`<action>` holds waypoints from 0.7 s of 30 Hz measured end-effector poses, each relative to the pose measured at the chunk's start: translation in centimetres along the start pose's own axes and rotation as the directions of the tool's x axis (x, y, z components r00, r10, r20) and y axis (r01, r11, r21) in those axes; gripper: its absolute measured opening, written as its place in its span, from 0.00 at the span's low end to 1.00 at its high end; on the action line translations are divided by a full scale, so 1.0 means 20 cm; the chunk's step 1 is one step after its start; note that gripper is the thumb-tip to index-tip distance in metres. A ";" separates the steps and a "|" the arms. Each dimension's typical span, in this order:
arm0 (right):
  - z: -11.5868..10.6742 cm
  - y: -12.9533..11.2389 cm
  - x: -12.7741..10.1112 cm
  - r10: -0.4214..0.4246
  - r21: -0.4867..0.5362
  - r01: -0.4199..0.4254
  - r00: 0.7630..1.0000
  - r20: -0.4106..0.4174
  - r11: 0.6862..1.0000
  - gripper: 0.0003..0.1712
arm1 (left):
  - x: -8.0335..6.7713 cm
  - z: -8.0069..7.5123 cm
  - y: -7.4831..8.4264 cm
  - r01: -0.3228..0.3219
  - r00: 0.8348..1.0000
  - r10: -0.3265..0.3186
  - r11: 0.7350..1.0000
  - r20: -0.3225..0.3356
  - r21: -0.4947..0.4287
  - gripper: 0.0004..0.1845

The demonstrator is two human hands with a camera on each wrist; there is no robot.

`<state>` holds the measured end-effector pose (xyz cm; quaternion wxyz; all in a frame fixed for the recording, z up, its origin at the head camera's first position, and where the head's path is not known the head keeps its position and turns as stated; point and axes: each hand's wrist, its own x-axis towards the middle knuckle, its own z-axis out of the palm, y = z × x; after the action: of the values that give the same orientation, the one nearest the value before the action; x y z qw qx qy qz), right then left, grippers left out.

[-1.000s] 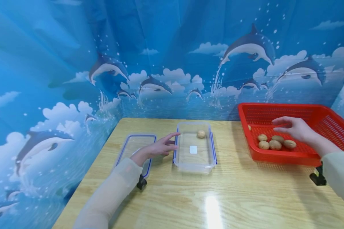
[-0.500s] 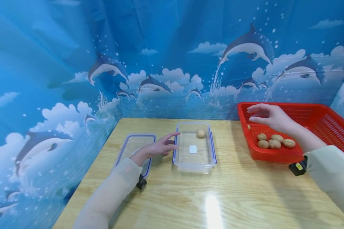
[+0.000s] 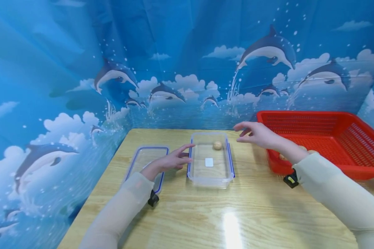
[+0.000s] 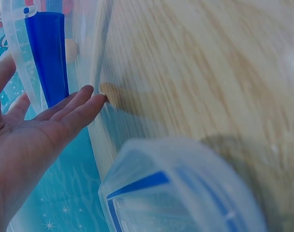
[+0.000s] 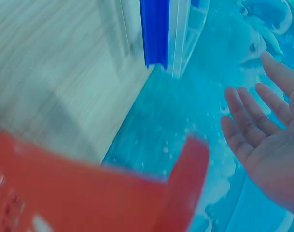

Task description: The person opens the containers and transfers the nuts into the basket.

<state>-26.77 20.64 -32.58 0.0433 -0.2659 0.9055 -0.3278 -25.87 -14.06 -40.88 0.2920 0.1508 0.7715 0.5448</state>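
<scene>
From the head camera, a clear plastic box (image 3: pixel 210 160) with blue clips sits in the middle of the wooden table (image 3: pixel 224 214), holding one walnut (image 3: pixel 217 145) near its far end and a small white packet (image 3: pixel 209 162) on its floor. The left hand (image 3: pixel 171 161) lies just left of the box, fingers straight and relaxed, tips touching its left wall and holding nothing; under the wrist, left of the box, lies the box's lid (image 3: pixel 145 162). The right hand (image 3: pixel 258 134) hovers in the air between the box and a red basket (image 3: pixel 324 141), which stands to the right of the box; its fingers are loosely spread and nothing shows in them. A few more walnuts (image 3: pixel 303 149) peek out in the basket behind the right forearm. From the left wrist, the left hand (image 4: pixel 35 140) shows an open palm, fingertips (image 4: pixel 91 96) against the box's wall beside a blue clip (image 4: pixel 48 53). From the right wrist, the right hand (image 5: pixel 270 135) is open-palmed and empty, with the basket's blurred corner (image 5: pixel 89 193) below.
</scene>
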 end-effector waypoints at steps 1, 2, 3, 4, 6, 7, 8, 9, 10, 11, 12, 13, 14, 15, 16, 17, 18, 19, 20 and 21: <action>0.02 -0.01 0.02 -0.004 -0.010 0.004 1.000 0.009 1.000 0.27 | 0.00 0.00 0.00 0.005 1.000 -0.005 1.000 -0.005 0.003 0.33; 0.03 -0.01 0.03 -0.008 -0.024 0.009 1.000 0.019 1.000 0.27 | 0.00 0.00 0.00 0.009 1.000 -0.009 1.000 -0.009 0.003 0.33; 0.05 -0.02 0.05 -0.014 -0.041 0.015 1.000 0.026 0.999 0.27 | 0.00 0.00 0.00 0.010 1.000 -0.010 1.000 -0.010 0.000 0.33; 0.07 -0.03 0.07 -0.017 -0.055 0.019 0.999 0.034 0.998 0.27 | 0.00 0.00 0.01 0.013 1.000 -0.013 1.000 -0.013 0.001 0.33; 0.10 -0.03 0.10 -0.024 -0.076 0.028 0.998 0.053 0.997 0.27 | 0.00 0.00 0.00 0.013 1.000 -0.013 1.000 -0.013 0.000 0.33; 0.11 -0.04 0.11 -0.027 -0.088 0.033 0.998 0.061 0.996 0.27 | 0.00 0.00 0.00 0.012 1.000 -0.012 1.000 -0.012 0.003 0.33; 0.13 -0.04 0.13 -0.032 -0.100 0.039 0.997 0.071 0.994 0.26 | 0.00 0.00 0.00 0.014 1.000 -0.014 1.000 -0.013 0.006 0.33; 0.15 -0.04 0.14 -0.037 -0.113 0.046 0.996 0.079 0.993 0.26 | 0.00 0.00 0.00 0.014 1.000 -0.014 1.000 -0.014 0.009 0.33; 0.16 -0.04 0.16 -0.040 -0.122 0.050 0.995 0.089 0.991 0.25 | 0.00 0.00 0.00 0.014 1.000 -0.014 1.000 -0.014 0.014 0.33; 0.18 -0.04 0.17 -0.043 -0.129 0.055 0.994 0.097 0.990 0.25 | 0.00 0.00 0.00 0.012 1.000 -0.012 1.000 -0.013 0.018 0.32; 0.20 -0.04 0.18 -0.044 -0.136 0.058 0.994 0.101 0.989 0.25 | 0.00 0.00 0.00 0.010 1.000 -0.010 1.000 -0.009 0.018 0.33; 0.21 -0.03 0.20 -0.045 -0.143 0.060 0.993 0.105 0.988 0.24 | 0.00 0.00 0.00 0.008 1.000 -0.008 1.000 -0.006 0.016 0.33; 0.23 -0.03 0.21 -0.047 -0.149 0.062 0.993 0.108 0.987 0.24 | 0.00 0.00 0.01 0.008 1.000 -0.008 1.000 -0.005 0.014 0.33; 0.25 -0.02 0.22 -0.049 -0.155 0.065 0.993 0.108 0.986 0.24 | 0.00 0.00 0.01 0.004 1.000 -0.004 1.000 -0.002 0.013 0.33; 0.26 -0.02 0.23 -0.049 -0.157 0.065 0.993 0.106 0.986 0.24 | 0.00 0.00 0.01 0.003 1.000 -0.003 1.000 0.001 0.012 0.33; 0.27 -0.01 0.24 -0.046 -0.156 0.062 0.993 0.104 0.986 0.24 | 0.00 0.00 0.01 0.003 1.000 -0.003 1.000 0.003 0.009 0.33; 0.29 -0.01 0.24 -0.043 -0.156 0.058 0.994 0.102 0.986 0.25 | 0.00 0.00 0.01 0.006 1.000 -0.006 1.000 0.003 0.006 0.34; 0.30 0.00 0.25 -0.041 -0.158 0.056 0.994 0.101 0.986 0.25 | 0.00 0.00 0.01 0.009 1.000 -0.009 1.000 0.000 0.007 0.34; 0.31 0.00 0.26 -0.038 -0.157 0.054 0.994 0.100 0.986 0.25 | 0.00 0.00 0.01 0.011 1.000 -0.011 1.000 -0.005 0.008 0.34; 0.32 0.00 0.27 -0.038 -0.152 0.053 0.994 0.101 0.987 0.25 | 0.00 0.00 0.01 0.015 1.000 -0.015 1.000 -0.008 0.009 0.34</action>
<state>-29.70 14.16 -37.05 0.0594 -0.3048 0.9187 -0.2442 -25.78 -13.94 -40.62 0.2926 0.1441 0.7762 0.5395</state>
